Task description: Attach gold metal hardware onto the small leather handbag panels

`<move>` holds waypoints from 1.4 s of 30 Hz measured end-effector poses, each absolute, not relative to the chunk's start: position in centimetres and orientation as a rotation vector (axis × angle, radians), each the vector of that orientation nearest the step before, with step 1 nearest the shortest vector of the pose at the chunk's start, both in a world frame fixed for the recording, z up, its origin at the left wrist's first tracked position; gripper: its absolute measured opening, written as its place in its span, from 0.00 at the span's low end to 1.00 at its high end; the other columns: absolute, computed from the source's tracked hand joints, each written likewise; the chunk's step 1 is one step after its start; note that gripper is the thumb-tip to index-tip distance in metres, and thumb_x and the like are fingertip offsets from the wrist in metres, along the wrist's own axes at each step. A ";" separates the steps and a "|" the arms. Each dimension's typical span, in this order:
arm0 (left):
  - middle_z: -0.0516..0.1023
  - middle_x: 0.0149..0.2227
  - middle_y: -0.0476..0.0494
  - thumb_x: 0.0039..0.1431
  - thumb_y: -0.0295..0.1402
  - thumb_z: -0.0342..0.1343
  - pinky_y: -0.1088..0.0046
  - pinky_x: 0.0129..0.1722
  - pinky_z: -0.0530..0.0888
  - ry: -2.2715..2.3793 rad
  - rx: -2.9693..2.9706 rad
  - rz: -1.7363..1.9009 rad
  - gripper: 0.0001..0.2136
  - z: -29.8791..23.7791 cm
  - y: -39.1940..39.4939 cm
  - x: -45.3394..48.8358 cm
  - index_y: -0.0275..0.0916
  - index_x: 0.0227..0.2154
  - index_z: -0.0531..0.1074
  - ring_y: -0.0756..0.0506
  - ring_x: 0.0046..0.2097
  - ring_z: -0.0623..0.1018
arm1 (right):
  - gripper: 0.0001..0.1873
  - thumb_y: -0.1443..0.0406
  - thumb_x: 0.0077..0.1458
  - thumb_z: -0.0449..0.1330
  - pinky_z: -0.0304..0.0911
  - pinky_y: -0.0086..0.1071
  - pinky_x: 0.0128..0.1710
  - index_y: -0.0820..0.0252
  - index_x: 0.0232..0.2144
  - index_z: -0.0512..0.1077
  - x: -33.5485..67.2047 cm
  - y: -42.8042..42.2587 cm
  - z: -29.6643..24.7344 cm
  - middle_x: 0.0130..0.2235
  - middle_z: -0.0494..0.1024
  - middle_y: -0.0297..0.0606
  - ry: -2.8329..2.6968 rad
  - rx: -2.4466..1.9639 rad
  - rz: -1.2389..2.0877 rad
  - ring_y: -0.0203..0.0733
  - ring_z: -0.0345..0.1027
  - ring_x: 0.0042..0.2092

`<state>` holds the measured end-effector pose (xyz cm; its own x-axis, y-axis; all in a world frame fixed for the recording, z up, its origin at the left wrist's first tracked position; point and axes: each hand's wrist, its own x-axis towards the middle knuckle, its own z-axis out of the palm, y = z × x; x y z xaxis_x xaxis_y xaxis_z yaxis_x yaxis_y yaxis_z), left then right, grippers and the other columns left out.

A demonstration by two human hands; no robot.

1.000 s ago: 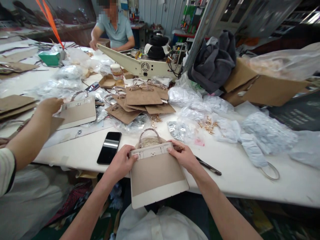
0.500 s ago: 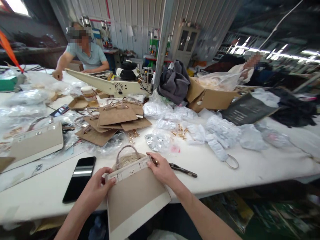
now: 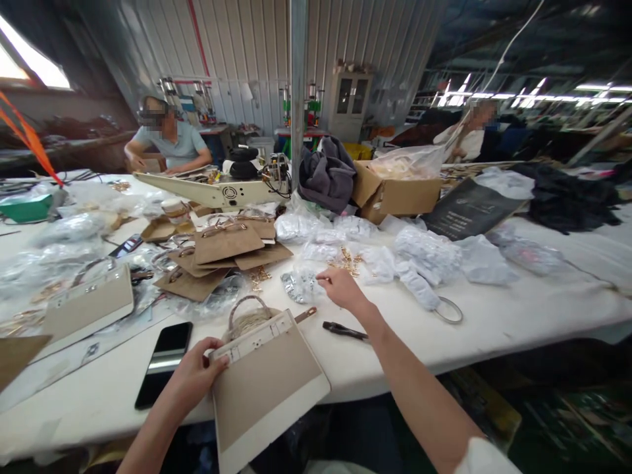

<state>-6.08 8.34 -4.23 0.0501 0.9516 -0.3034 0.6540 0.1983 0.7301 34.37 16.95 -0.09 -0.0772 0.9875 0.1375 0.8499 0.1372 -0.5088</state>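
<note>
While the left hand [image 3: 197,372] grips a seemingly stiff, light bag [image 3: 269,388] by its top corner, the right hand [image 3: 340,288] touches a farther packet [image 3: 297,287], grip unclear.

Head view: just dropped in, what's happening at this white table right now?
The person's left hand grips the top corner of a beige two-tone handbag panel with a looped handle, which overhangs the near edge of the white table. The right hand is stretched forward, fingertips at a crinkled clear plastic packet beside small gold metal fittings; whether it pinches anything is unclear. A black phone lies left of the panel, a dark-handled tool by the right forearm. A co-worker sits at the far side.
</note>
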 end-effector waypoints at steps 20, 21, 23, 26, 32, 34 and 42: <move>0.80 0.48 0.37 0.50 0.36 0.63 0.60 0.57 0.76 1.732 1.721 0.520 0.16 -3.2 8.7 -6.1 0.37 0.42 0.83 0.36 0.50 0.80 | 0.08 0.68 0.64 0.66 0.64 0.33 0.46 0.66 0.43 0.83 33.8 23.1 -5.0 0.50 0.84 0.54 -2.202 -1.932 0.379 0.51 0.78 0.49; 0.81 0.48 0.37 0.50 0.36 0.63 0.60 0.56 0.76 1.724 1.725 0.504 0.17 -3.1 8.8 -6.2 0.37 0.42 0.83 0.37 0.50 0.80 | 0.08 0.68 0.63 0.66 0.64 0.32 0.45 0.66 0.43 0.83 33.8 23.1 -4.9 0.48 0.84 0.53 -2.195 -1.932 0.386 0.50 0.78 0.48; 0.81 0.48 0.37 0.50 0.36 0.63 0.60 0.56 0.76 1.702 1.721 0.465 0.17 -3.0 8.9 -6.3 0.37 0.43 0.83 0.36 0.51 0.80 | 0.06 0.68 0.62 0.67 0.64 0.30 0.42 0.65 0.40 0.83 33.8 23.1 -4.6 0.44 0.86 0.49 -2.198 -1.903 0.418 0.48 0.79 0.45; 0.80 0.49 0.37 0.52 0.38 0.63 0.60 0.57 0.76 1.680 1.725 0.430 0.17 -2.9 9.0 -6.7 0.37 0.44 0.84 0.36 0.52 0.80 | 0.05 0.67 0.62 0.67 0.65 0.30 0.42 0.62 0.38 0.83 34.0 22.9 -4.1 0.41 0.87 0.43 -2.184 -1.841 0.445 0.45 0.79 0.41; 0.77 0.56 0.34 0.54 0.38 0.63 0.58 0.60 0.75 1.620 1.804 0.409 0.21 -1.7 9.2 -7.1 0.38 0.50 0.82 0.34 0.56 0.78 | 0.08 0.67 0.67 0.61 0.65 0.36 0.45 0.60 0.41 0.82 34.6 20.0 -2.9 0.44 0.86 0.46 -2.024 -1.881 0.230 0.51 0.78 0.47; 0.76 0.57 0.33 0.57 0.40 0.62 0.57 0.59 0.75 1.622 1.833 0.449 0.21 -0.8 9.5 -7.0 0.38 0.52 0.80 0.34 0.58 0.77 | 0.10 0.66 0.68 0.61 0.64 0.39 0.44 0.59 0.46 0.82 33.8 17.5 -2.1 0.45 0.86 0.48 -1.880 -1.911 0.087 0.53 0.78 0.47; 0.83 0.52 0.37 0.60 0.38 0.62 0.65 0.54 0.74 1.409 2.042 0.121 0.17 1.1 12.5 -2.6 0.38 0.50 0.80 0.38 0.53 0.81 | 0.09 0.66 0.71 0.61 0.70 0.37 0.50 0.53 0.47 0.81 23.4 4.8 -2.7 0.47 0.85 0.38 -1.891 -1.085 0.841 0.47 0.78 0.48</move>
<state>-2.56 12.55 1.08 0.4191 0.8653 -0.2749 0.8057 -0.2149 0.5520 23.37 4.81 -2.72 -0.3286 0.8955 0.3000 0.3769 0.4156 -0.8278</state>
